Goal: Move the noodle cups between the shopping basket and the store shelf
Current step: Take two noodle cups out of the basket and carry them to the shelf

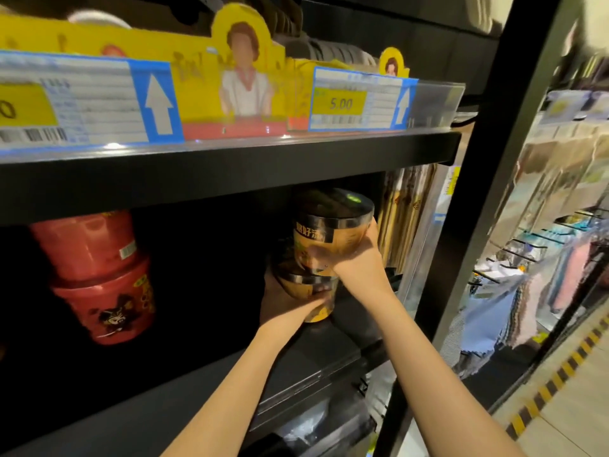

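Two yellow noodle cups with black lids sit stacked on the dark store shelf. My right hand grips the side of the upper yellow cup, which tilts slightly left. My left hand wraps the lower yellow cup from its left side; its fingers are partly in shadow. Two stacked red noodle cups stand further left on the same shelf. No shopping basket is in view.
The upper shelf edge with price tags and yellow cardboard displays hangs just above the cups. Flat packets stand right of the cups. A black upright post bounds the shelf; hanging goods and a striped floor line lie beyond.
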`<move>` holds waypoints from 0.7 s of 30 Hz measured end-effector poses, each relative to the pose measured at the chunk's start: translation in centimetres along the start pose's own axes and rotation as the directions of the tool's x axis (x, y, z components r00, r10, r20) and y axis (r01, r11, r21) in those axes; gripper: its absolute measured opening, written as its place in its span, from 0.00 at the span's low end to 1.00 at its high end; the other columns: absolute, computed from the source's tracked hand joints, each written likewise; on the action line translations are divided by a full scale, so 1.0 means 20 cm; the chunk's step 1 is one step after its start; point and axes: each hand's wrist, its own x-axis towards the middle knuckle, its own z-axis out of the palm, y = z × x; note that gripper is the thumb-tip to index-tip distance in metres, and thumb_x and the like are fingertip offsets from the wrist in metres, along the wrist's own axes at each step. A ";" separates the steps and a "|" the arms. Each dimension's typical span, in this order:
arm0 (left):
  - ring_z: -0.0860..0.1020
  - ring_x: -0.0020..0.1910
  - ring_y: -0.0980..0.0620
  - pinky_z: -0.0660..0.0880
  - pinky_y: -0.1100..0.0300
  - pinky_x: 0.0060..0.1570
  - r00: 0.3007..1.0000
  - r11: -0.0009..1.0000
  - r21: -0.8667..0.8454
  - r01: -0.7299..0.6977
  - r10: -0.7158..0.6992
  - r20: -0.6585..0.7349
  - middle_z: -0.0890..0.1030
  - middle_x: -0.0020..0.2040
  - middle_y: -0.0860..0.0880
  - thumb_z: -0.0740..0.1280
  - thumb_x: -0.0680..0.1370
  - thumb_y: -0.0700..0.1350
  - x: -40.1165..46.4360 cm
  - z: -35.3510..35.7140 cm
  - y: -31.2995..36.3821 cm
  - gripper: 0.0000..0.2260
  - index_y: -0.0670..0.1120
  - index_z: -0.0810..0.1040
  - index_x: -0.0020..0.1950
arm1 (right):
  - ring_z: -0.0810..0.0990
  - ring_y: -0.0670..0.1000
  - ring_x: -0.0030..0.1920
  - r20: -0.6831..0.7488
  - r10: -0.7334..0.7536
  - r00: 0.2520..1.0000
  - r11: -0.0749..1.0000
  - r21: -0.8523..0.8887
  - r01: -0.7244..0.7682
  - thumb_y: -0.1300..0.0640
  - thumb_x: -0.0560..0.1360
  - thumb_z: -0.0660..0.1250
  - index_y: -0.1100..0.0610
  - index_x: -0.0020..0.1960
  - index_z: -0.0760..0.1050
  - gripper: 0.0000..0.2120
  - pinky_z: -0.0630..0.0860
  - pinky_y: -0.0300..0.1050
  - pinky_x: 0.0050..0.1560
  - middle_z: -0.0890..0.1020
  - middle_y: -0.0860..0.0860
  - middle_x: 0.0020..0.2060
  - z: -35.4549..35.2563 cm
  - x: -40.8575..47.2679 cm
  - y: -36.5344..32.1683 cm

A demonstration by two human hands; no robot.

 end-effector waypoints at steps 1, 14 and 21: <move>0.75 0.61 0.47 0.75 0.45 0.58 0.999 0.998 -0.062 -0.033 0.031 -0.026 0.74 0.65 0.47 0.80 0.48 0.64 -0.03 -0.02 0.00 0.55 0.53 0.61 0.71 | 0.74 0.44 0.60 0.012 0.018 1.000 0.999 0.034 -0.018 0.49 0.60 0.80 0.52 0.72 0.55 0.49 0.73 0.49 0.63 0.73 0.44 0.61 -0.02 -0.03 -0.01; 0.73 0.60 0.49 0.71 0.53 0.57 0.995 0.999 -0.049 -0.003 -0.002 -0.102 0.72 0.61 0.52 0.78 0.64 0.50 -0.84 -0.33 0.13 0.41 0.51 0.59 0.71 | 0.73 0.30 0.56 0.020 0.023 1.000 0.977 0.213 -0.027 0.48 0.56 0.79 0.37 0.61 0.61 0.40 0.71 0.23 0.50 0.73 0.34 0.58 -0.32 -0.82 -0.15; 0.70 0.64 0.48 0.68 0.51 0.63 0.998 0.996 -0.087 -0.006 0.012 0.063 0.70 0.67 0.50 0.77 0.57 0.56 -1.35 -0.25 0.14 0.49 0.51 0.56 0.73 | 0.73 0.29 0.55 -0.178 0.107 0.978 0.984 0.163 -0.078 0.50 0.54 0.80 0.34 0.60 0.60 0.42 0.72 0.24 0.48 0.72 0.33 0.58 -0.70 -1.29 -0.11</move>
